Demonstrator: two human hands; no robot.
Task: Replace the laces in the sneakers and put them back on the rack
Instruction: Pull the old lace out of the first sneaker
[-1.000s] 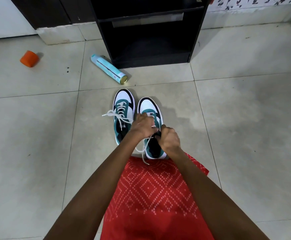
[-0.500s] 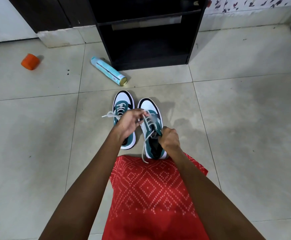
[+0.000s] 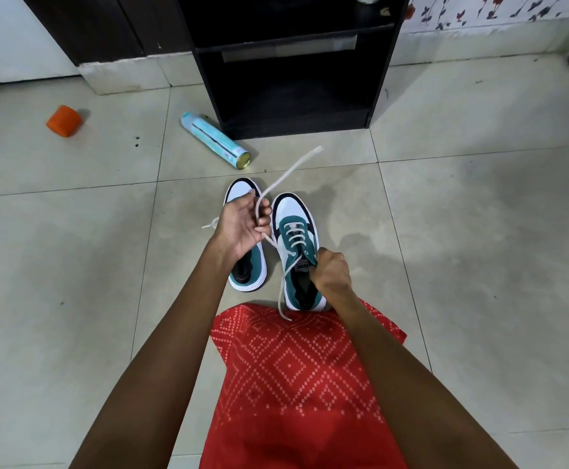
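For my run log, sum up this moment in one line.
step: lacing | left hand: holds lace raised | right hand: grips right sneaker | left sneaker: on floor

Two sneakers [image 3: 296,245] stood side by side on the floor [image 3: 479,231], the rack [image 3: 293,62] beyond them, a can [image 3: 215,140] lying left of it.

A home: tiled floor [image 3: 479,231], dark shoe rack [image 3: 293,79] by a floral wall [image 3: 499,8].
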